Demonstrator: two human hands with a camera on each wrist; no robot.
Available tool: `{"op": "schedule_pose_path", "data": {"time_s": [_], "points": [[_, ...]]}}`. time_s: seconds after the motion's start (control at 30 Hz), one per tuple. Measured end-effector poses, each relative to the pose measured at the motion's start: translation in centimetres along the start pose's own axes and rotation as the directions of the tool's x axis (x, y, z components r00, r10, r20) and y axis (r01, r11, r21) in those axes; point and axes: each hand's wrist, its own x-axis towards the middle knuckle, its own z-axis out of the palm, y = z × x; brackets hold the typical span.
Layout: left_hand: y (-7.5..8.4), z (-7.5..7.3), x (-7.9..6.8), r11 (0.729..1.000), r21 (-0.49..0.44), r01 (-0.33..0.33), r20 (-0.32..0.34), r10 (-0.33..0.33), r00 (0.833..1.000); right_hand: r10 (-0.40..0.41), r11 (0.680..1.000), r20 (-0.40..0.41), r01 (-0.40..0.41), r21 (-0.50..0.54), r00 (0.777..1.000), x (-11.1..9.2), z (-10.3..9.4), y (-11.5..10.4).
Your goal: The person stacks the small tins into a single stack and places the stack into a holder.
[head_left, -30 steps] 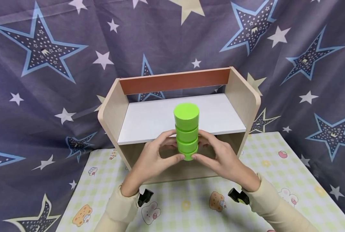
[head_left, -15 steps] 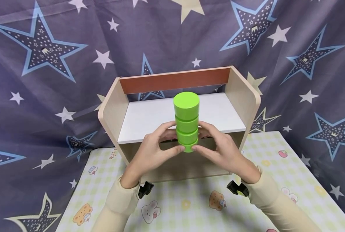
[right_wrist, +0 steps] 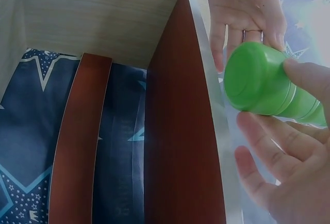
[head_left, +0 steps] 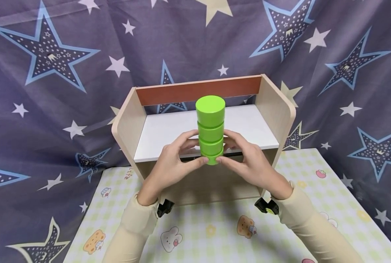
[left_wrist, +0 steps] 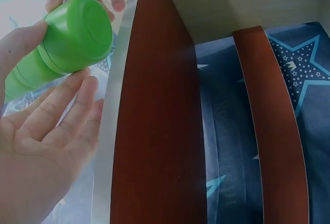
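A bright green stack of several round, cup-like pieces (head_left: 210,133) stands upright in the head view, wider at its flat top than at its base. My left hand (head_left: 172,164) and right hand (head_left: 250,165) hold its lower part from either side. Both thumbs press the near face close to the bottom, with the other fingers reaching behind. From the left wrist, the base of the green stack (left_wrist: 77,35) shows between thumb and fingers. The right wrist view has the same base of the stack (right_wrist: 258,82), with the right hand's fingers (right_wrist: 276,146) under it.
Behind the hands stands a small wooden shelf unit with a white board (head_left: 162,131), side panels (head_left: 275,102) and a red-brown back rail (head_left: 198,92). It rests on a checked cartoon tablecloth (head_left: 211,244). A star-patterned curtain (head_left: 188,40) hangs behind.
Both hands have raised the green stack steadily, so its top now overlaps the shelf's white board higher up. The grip looks the same, and the shelf has not moved.
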Motion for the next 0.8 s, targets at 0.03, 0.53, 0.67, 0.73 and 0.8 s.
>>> {"op": "schedule_pose_path", "data": {"time_s": [0.03, 0.53, 0.67, 0.73, 0.8], "points": [[0.0, 0.0, 0.1, 1.0, -0.002, 0.004, 0.0, -0.004, 1.0, 0.0, 1.0, 0.0, 0.0, 0.0, 1.0, 0.1, 0.0, 0.0], [0.6, -0.2, 0.9, 0.998, -0.021, 0.066, -0.019, -0.066, 0.998, 0.001, 1.0, 0.0, -0.001, 0.026, 1.0, 1.0, 0.2, 0.8], [0.1, -0.1, 1.1, 0.997, -0.004, 0.083, -0.023, -0.083, 0.996, 0.019, 1.0, 0.008, -0.019, 0.023, 1.0, 1.2, 0.2, 0.8], [-0.4, 0.1, 1.2, 0.996, -0.002, 0.091, -0.027, -0.091, 0.996, 0.031, 0.999, 0.011, -0.031, 0.015, 0.999, 1.2, 0.2, 0.8], [-0.6, 0.2, 1.3, 0.996, -0.006, 0.094, -0.032, -0.094, 0.995, 0.04, 0.999, 0.011, -0.04, 0.01, 0.999, 1.3, 0.2, 0.9]]}}
